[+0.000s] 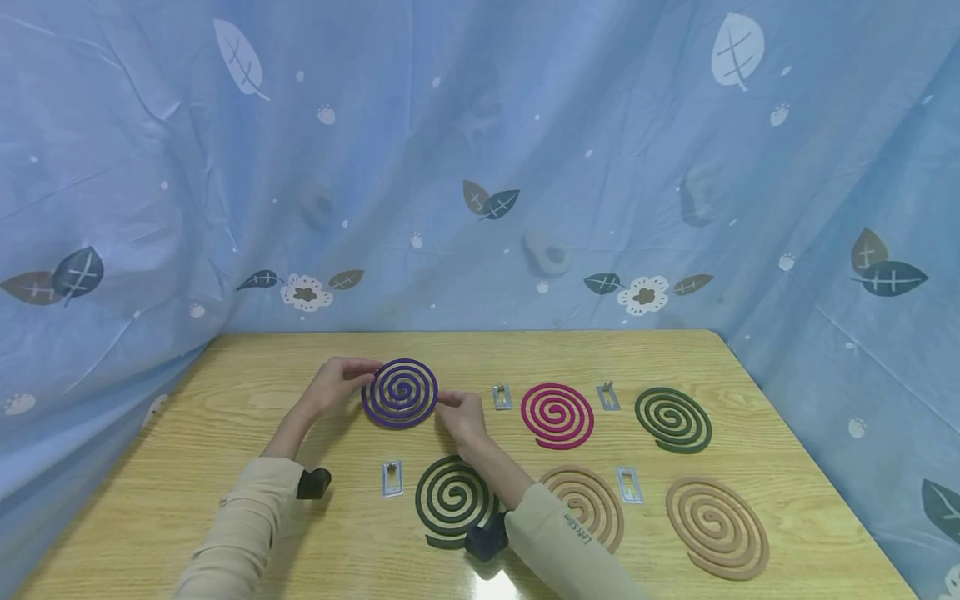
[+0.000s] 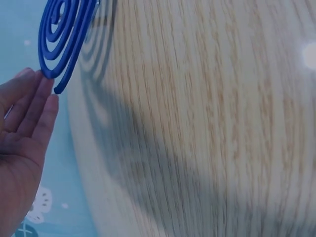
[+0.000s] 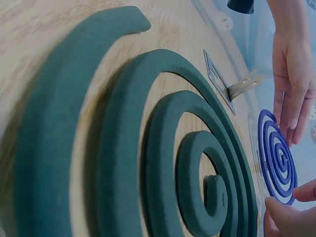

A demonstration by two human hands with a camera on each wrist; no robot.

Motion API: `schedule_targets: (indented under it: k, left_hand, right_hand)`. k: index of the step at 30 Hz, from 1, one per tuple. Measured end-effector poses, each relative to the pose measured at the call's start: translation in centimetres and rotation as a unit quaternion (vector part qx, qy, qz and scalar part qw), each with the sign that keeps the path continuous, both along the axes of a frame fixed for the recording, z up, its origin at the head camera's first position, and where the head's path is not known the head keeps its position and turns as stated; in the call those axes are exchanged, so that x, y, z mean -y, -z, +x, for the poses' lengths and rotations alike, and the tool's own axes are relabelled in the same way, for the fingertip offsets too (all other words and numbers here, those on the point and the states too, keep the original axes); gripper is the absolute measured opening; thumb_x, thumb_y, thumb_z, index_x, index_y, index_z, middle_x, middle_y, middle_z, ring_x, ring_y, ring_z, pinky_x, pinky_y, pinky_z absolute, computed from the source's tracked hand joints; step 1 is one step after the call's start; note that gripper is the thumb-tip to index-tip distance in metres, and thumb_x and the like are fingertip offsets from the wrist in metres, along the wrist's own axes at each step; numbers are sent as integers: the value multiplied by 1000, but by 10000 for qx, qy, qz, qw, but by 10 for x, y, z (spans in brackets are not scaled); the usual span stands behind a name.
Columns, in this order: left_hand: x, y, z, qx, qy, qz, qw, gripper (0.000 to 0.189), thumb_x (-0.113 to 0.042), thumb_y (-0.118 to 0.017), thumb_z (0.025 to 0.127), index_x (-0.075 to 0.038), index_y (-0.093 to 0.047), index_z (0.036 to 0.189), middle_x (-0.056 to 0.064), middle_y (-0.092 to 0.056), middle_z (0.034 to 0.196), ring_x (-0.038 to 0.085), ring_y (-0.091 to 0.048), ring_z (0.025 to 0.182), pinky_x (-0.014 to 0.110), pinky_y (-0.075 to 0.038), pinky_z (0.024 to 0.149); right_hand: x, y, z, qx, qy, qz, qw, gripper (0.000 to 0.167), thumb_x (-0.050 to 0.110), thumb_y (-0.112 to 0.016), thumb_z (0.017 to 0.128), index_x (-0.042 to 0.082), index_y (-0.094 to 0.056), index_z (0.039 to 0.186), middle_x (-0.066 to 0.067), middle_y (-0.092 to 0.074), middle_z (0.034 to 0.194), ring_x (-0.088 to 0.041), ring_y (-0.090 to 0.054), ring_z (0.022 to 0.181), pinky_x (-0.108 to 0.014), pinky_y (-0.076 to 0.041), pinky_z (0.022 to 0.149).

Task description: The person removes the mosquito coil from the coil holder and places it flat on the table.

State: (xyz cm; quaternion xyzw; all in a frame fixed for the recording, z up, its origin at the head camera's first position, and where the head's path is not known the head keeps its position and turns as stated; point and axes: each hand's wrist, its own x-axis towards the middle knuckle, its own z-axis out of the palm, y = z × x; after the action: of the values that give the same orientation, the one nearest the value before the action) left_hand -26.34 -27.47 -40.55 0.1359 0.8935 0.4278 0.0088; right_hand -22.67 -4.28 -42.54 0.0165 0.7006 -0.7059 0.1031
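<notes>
A purple mosquito coil (image 1: 403, 390) is held raised at the back left of the table, between both hands. In the head view, my left hand (image 1: 333, 385) pinches its left edge with thumb and fingertips. On the opposite edge, my right hand (image 1: 463, 421) pinches the coil between thumb and finger. The left wrist view shows the coil's free outer end (image 2: 60, 89) beside the left fingertips, its shadow falling on the wood. Small metallic bits show behind the coil, too hidden to make out. Below the right forearm lies a dark green coil (image 1: 455, 497), partly covered by the wrist camera.
Metal coil stands lie about: one (image 1: 386, 481) nearer me, others (image 1: 507, 400) (image 1: 610, 405) (image 1: 636, 492) further right. A magenta coil (image 1: 557, 410), another green coil (image 1: 672, 417) and two tan coils (image 1: 712, 523) (image 1: 613, 517) lie flat. A blue leaf-patterned curtain (image 1: 420, 167) encloses the table.
</notes>
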Motion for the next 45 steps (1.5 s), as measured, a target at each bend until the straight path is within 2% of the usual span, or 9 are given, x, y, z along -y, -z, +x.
schedule_targets:
  k: [9,15,19,23,28,31,33,39,45]
  left_hand:
    - [3,0,2,56,-43,102,9999,29,3,-57,93,15,-57,120,30,-59,119,42,-59,110,47,-51,97]
    - [4,1,3,43,-189,119,9997,28,2,-60,92,12,-60,118,28,-61,119,41,-60,108,46,-53,94]
    - [6,3,3,31,-287,261,9992,28,0,-63,91,10,-62,117,27,-61,120,39,-62,104,40,-56,89]
    - [7,4,4,271,-287,657,9971,31,-2,-63,91,10,-60,120,27,-60,120,38,-62,103,29,-57,86]
    - [7,7,5,520,-331,1118,9918,34,-3,-63,91,10,-58,122,27,-60,121,21,-65,99,15,-53,82]
    - [7,8,6,616,-312,1261,9896,36,-5,-63,92,10,-56,124,27,-59,123,12,-64,97,15,-53,84]
    - [7,8,7,686,-319,1293,9887,38,-7,-64,92,8,-56,126,25,-59,124,14,-64,99,17,-53,86]
    - [10,11,12,1002,-247,1226,9871,46,-13,-67,91,4,-53,132,23,-57,129,30,-60,110,32,-52,96]
    - [9,14,13,1250,-194,1585,9792,50,-10,-68,89,6,-50,133,25,-54,131,32,-55,118,25,-51,96]
  right_hand:
    - [0,-1,1,44,-80,-138,9999,33,-11,-60,85,-12,-56,118,-26,-62,114,-36,-62,104,-38,-57,88]
    - [0,0,-3,129,-28,-207,9997,35,-5,-64,86,-10,-57,120,-23,-62,116,-33,-62,105,-35,-56,90]
    - [0,2,-6,42,-77,-396,9992,40,-10,-63,84,-11,-54,123,-25,-61,118,-35,-61,108,-35,-57,89]
    - [-1,0,-7,14,-60,-548,9985,47,-19,-59,80,-12,-52,125,-28,-59,120,-37,-60,109,-33,-58,86]
    - [-1,-2,-8,-133,-10,-540,9985,52,-24,-63,75,-13,-53,124,-29,-55,119,-38,-61,105,-28,-59,82]
    - [-1,-3,-8,-183,22,-474,9987,52,-23,-66,73,-13,-55,123,-27,-55,116,-37,-62,103,-25,-59,79]
    - [-1,-3,-9,-245,79,-401,9989,50,-22,-68,73,-12,-57,121,-26,-57,113,-36,-63,101,-24,-60,76]
    - [-3,-1,-10,-432,260,-251,9984,44,-19,-72,71,-13,-62,114,-26,-64,107,-34,-66,96,-22,-60,72]
    - [-8,-3,-12,-217,-24,-356,9991,45,-20,-71,72,-12,-62,115,-25,-61,110,-34,-67,94,-25,-60,74]
